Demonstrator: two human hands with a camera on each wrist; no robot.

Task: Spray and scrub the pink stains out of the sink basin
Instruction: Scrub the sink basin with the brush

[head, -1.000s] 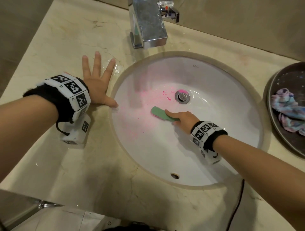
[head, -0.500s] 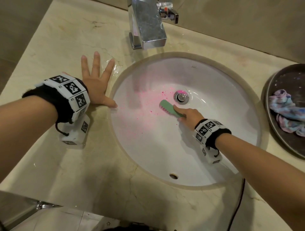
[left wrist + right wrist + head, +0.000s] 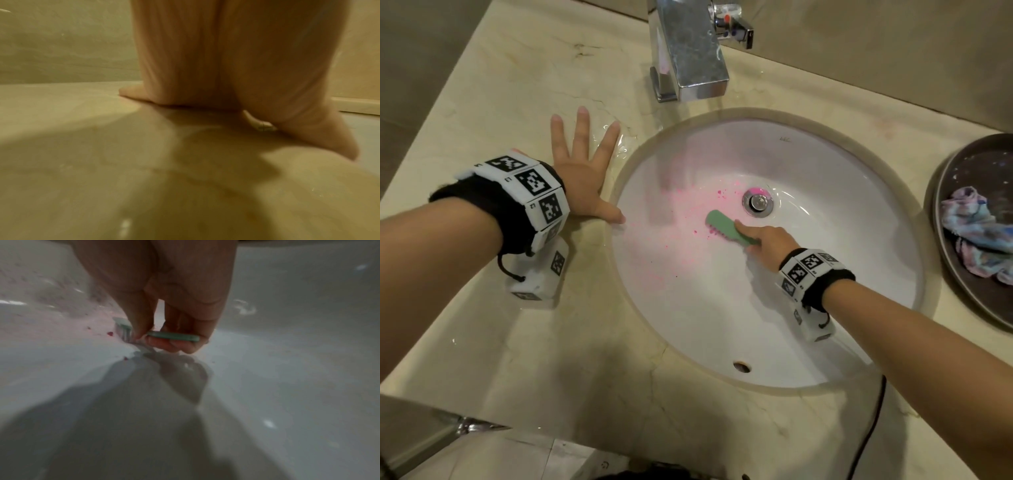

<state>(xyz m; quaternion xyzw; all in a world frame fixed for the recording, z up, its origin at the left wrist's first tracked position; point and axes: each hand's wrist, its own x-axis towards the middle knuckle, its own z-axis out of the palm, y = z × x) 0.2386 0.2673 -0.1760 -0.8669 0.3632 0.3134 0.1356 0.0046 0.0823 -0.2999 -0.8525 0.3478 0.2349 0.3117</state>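
A white oval sink basin (image 3: 825,274) is set in a beige marble counter. Pink stains (image 3: 681,209) spread as specks and a faint haze left of the chrome drain (image 3: 757,202). My right hand (image 3: 767,241) grips the handle of a green scrub brush (image 3: 726,228), bristles down on the basin just left of the drain. In the right wrist view the fingers curl round the brush handle (image 3: 174,336) with red specks beside it. My left hand (image 3: 585,171) lies flat with fingers spread on the wet counter left of the basin; its palm (image 3: 226,65) presses the counter.
A chrome faucet (image 3: 688,51) stands behind the basin. A dark round tray (image 3: 962,274) at the right edge holds a crumpled tie-dye cloth (image 3: 976,233). An overflow hole (image 3: 741,366) sits in the basin's near wall. A black cable (image 3: 873,428) runs over the counter's front right.
The right hand with the brush has swept from the basin's left-centre toward the drain, then slightly back. The left hand has stayed flat on the counter.
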